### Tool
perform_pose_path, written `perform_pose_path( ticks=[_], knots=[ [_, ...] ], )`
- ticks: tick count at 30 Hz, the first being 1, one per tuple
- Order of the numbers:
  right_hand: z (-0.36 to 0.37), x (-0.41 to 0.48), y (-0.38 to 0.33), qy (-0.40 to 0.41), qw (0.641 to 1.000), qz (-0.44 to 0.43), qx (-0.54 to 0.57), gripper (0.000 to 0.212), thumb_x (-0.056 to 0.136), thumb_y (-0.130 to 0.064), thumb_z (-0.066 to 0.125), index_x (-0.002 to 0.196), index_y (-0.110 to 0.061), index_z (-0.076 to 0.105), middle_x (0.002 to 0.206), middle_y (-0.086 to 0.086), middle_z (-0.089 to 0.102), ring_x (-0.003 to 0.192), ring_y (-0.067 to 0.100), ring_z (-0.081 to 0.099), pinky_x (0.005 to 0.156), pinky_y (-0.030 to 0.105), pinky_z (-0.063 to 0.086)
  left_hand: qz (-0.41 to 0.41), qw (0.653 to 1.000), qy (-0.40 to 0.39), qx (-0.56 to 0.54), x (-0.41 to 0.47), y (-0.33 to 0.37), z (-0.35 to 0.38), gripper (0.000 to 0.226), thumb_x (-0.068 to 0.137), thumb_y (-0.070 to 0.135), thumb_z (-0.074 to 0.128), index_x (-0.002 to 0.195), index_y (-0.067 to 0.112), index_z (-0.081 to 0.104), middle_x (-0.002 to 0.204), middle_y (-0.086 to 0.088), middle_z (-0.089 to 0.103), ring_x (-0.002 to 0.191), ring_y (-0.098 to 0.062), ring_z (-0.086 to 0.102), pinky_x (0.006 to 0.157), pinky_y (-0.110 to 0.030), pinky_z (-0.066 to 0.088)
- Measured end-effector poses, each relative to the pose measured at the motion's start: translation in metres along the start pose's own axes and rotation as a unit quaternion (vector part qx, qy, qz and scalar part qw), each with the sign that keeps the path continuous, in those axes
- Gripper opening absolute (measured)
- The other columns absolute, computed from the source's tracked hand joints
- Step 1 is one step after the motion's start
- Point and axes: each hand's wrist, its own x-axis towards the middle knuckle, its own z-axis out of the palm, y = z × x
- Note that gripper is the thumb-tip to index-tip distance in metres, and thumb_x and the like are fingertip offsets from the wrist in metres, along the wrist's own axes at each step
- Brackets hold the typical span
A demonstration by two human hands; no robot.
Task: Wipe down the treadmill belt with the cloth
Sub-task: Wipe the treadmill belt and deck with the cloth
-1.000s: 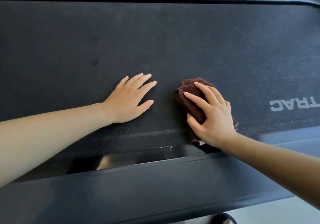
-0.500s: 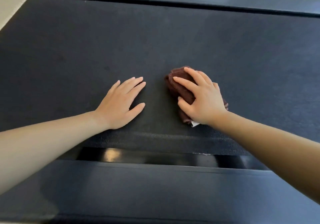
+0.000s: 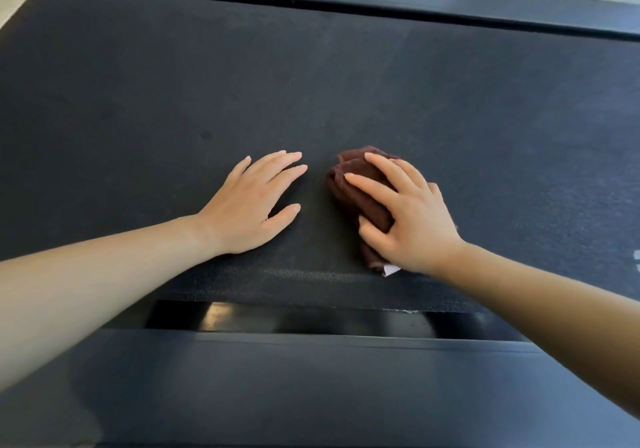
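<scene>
Brown cloth (image 3: 356, 202) bunched on treadmill belt (image 3: 311, 84), near its close edge, white tag (image 3: 390, 269) poking out. Right hand (image 3: 412, 219) on top, fingers (image 3: 367, 184) spread straight, pressing cloth down. Left hand (image 3: 249, 205) just beside, apart from cloth, palm flat on belt, fingers extended. Dark side rail (image 3: 311, 378) nearest camera.

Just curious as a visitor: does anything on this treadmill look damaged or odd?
Two small things. Pale frayed threads poke from the near edge of the belt, near the right hand, and a dark spot marks it beyond the left hand.
</scene>
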Motion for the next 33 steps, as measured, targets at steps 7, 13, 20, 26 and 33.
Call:
perform_pose_path(
  ticks=[7,13,20,26,33],
  knots=[
    [0.002,0.071,0.026,0.04,0.981,0.185,-0.028,0.054,0.085,-0.043,0.049,0.138,-0.036,0.041,0.153,-0.004,0.026,0.137,0.024,0.022,0.102,0.055,0.029,-0.006,1.0,0.002,-0.005,0.022,0.005,0.006,0.056,0.094,0.04,0.04,0.146,0.02,0.029,0.156,0.009,0.017,0.144,-0.011,0.008,0.116,-0.046,0.007],
    [0.006,0.047,0.021,0.048,0.992,0.114,-0.03,0.056,0.08,-0.049,0.044,0.135,-0.036,0.046,0.151,-0.001,0.031,0.137,0.025,0.023,0.095,0.054,0.033,-0.032,0.999,0.018,-0.002,0.058,-0.01,0.001,0.057,0.095,0.041,0.039,0.146,0.02,0.027,0.156,0.006,0.016,0.144,-0.013,0.008,0.114,-0.047,0.008],
    [0.01,0.109,0.046,0.047,0.988,0.141,-0.035,0.054,0.085,-0.049,0.047,0.138,-0.038,0.041,0.152,-0.004,0.027,0.138,0.024,0.022,0.101,0.055,0.031,-0.101,0.994,0.04,-0.008,0.14,-0.027,0.0,0.059,0.094,0.041,0.041,0.146,0.017,0.027,0.156,0.002,0.018,0.144,-0.016,0.012,0.114,-0.053,0.013],
    [0.019,0.177,0.082,0.072,0.979,0.185,-0.038,0.055,0.085,-0.05,0.047,0.139,-0.038,0.039,0.152,-0.003,0.027,0.137,0.025,0.022,0.101,0.055,0.028,-0.112,0.993,0.028,0.022,0.199,-0.051,0.002,0.061,0.093,0.046,0.039,0.146,0.02,0.025,0.156,0.004,0.018,0.144,-0.017,0.011,0.114,-0.054,0.009],
    [0.019,0.243,0.123,0.088,0.973,0.212,-0.038,0.057,0.082,-0.051,0.044,0.138,-0.038,0.04,0.151,-0.002,0.029,0.136,0.028,0.025,0.1,0.055,0.029,-0.101,0.991,0.081,0.025,0.21,-0.06,0.006,0.059,0.088,0.05,0.044,0.142,0.026,0.034,0.151,0.009,0.028,0.14,-0.012,0.02,0.115,-0.048,0.01]
  ],
)
